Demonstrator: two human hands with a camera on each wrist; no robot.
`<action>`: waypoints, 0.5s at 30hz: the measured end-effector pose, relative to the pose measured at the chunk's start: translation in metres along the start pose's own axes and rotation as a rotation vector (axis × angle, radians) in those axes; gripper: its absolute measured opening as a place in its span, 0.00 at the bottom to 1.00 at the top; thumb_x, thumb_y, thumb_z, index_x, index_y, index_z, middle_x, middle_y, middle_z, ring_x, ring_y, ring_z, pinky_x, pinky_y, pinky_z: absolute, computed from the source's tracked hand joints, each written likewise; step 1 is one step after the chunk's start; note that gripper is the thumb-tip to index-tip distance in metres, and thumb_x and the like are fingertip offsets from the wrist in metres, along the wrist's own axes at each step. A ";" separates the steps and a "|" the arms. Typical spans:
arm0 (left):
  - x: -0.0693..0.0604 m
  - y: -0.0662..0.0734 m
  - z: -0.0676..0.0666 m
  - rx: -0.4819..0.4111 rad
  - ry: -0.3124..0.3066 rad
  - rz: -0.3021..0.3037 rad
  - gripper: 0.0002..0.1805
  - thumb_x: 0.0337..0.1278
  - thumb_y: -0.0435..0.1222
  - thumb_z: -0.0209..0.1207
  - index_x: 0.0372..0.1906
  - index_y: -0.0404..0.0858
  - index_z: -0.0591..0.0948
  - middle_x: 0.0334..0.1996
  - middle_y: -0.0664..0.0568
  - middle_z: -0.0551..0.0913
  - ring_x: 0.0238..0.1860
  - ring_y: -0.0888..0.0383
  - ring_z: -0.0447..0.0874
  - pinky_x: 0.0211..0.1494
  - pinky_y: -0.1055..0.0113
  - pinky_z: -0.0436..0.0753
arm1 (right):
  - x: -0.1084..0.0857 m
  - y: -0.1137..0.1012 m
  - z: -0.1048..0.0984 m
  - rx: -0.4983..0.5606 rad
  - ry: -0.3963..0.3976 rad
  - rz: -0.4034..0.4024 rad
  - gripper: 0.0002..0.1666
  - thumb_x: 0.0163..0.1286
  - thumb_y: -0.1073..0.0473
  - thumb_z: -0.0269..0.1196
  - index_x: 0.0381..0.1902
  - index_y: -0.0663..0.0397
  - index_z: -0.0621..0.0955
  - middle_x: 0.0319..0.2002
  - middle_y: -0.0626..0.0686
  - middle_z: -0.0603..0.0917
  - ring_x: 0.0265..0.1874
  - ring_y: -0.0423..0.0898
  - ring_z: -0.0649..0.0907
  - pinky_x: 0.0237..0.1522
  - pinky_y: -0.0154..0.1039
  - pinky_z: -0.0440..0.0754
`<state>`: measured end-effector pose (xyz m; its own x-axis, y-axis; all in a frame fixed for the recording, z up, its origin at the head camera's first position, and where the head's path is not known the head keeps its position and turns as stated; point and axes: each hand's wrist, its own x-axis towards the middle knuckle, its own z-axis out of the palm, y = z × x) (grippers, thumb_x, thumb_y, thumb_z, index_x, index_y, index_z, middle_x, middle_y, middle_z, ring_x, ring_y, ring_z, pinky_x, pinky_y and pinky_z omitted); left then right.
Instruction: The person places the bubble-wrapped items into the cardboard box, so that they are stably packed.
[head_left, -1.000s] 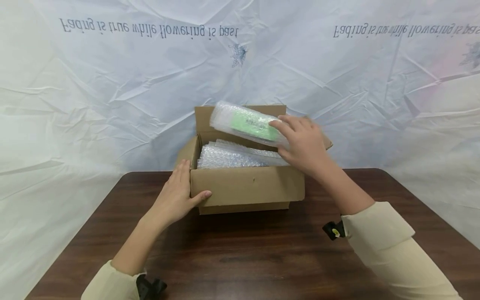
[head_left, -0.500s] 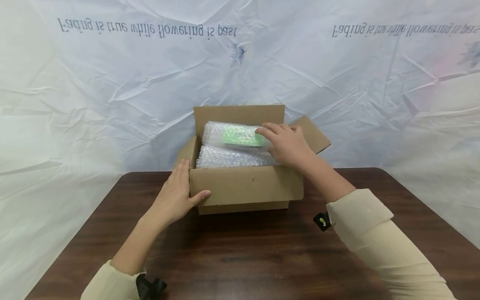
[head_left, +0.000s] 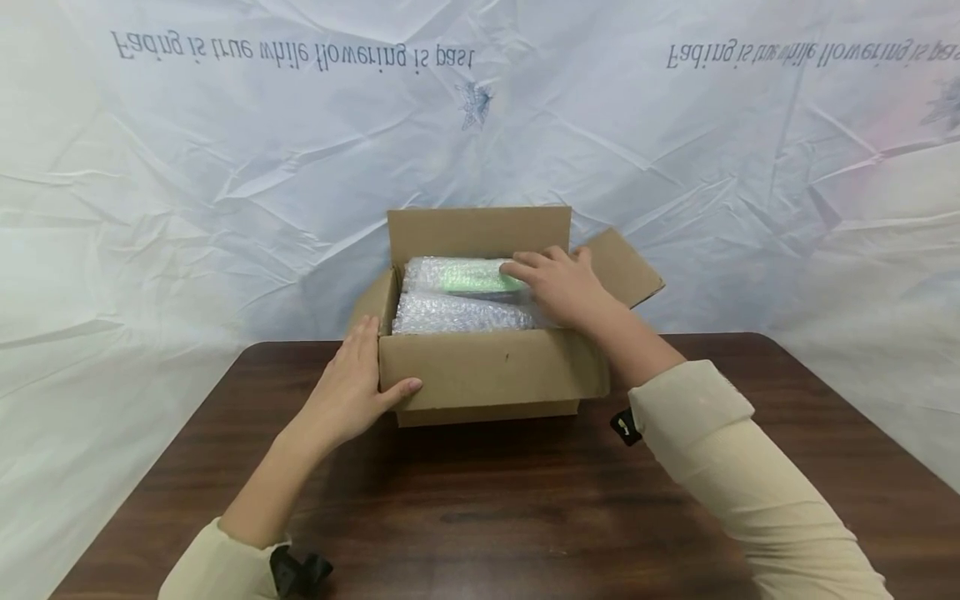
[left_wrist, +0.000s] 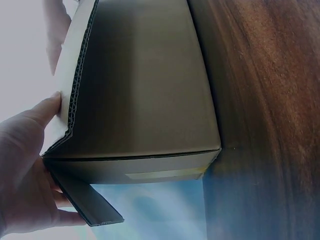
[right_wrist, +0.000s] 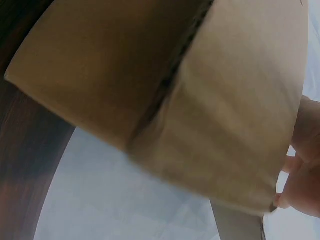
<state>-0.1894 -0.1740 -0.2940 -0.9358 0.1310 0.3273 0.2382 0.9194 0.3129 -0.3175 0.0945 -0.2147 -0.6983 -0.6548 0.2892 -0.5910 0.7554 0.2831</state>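
An open cardboard box (head_left: 495,371) stands on the table in the head view. Inside it lies a bubble-wrapped package with a green panel (head_left: 480,277), behind another bubble-wrapped package (head_left: 457,315). My right hand (head_left: 564,287) reaches in over the box's right side and holds the green-panelled package by its right end; the thumb side is partly hidden. At the box's front left corner, my left hand (head_left: 351,387) grips the flaps, thumb on the front flap and fingers along the left one. The left wrist view shows that thumb against the front flap (left_wrist: 67,95).
The box's back flap (head_left: 480,233) stands up, and its right flap (head_left: 624,267) leans outward. Beneath is a dark brown wooden table (head_left: 480,517). A pale printed cloth (head_left: 300,167) hangs behind it.
My right hand has lowered the green-panelled package from above the box's rim into the box, moving down and slightly left. The left hand stays at the corner.
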 end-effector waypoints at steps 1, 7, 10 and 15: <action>0.000 0.000 0.000 0.000 0.000 -0.001 0.57 0.55 0.61 0.53 0.70 0.25 0.40 0.70 0.32 0.43 0.70 0.39 0.40 0.66 0.42 0.51 | 0.001 0.000 0.000 -0.005 -0.013 -0.003 0.26 0.70 0.56 0.54 0.65 0.32 0.66 0.66 0.48 0.65 0.58 0.57 0.66 0.50 0.68 0.59; 0.000 0.002 0.000 0.011 -0.006 -0.001 0.57 0.55 0.62 0.52 0.70 0.26 0.40 0.70 0.32 0.42 0.70 0.39 0.39 0.66 0.42 0.50 | 0.007 -0.002 0.004 -0.046 -0.074 -0.016 0.30 0.69 0.60 0.54 0.67 0.34 0.66 0.65 0.48 0.67 0.58 0.57 0.66 0.50 0.71 0.58; 0.000 0.002 -0.003 0.021 -0.015 -0.013 0.58 0.54 0.64 0.50 0.70 0.27 0.40 0.70 0.33 0.41 0.70 0.39 0.38 0.65 0.39 0.46 | 0.007 -0.001 0.006 -0.034 -0.098 0.004 0.31 0.70 0.61 0.52 0.68 0.34 0.63 0.66 0.49 0.65 0.60 0.58 0.65 0.51 0.70 0.58; -0.004 0.003 -0.010 0.058 -0.027 -0.031 0.57 0.52 0.68 0.45 0.71 0.31 0.40 0.71 0.35 0.38 0.70 0.42 0.32 0.62 0.34 0.32 | 0.002 0.001 0.008 0.012 -0.067 0.040 0.33 0.70 0.57 0.52 0.71 0.37 0.58 0.68 0.51 0.61 0.62 0.58 0.64 0.51 0.65 0.62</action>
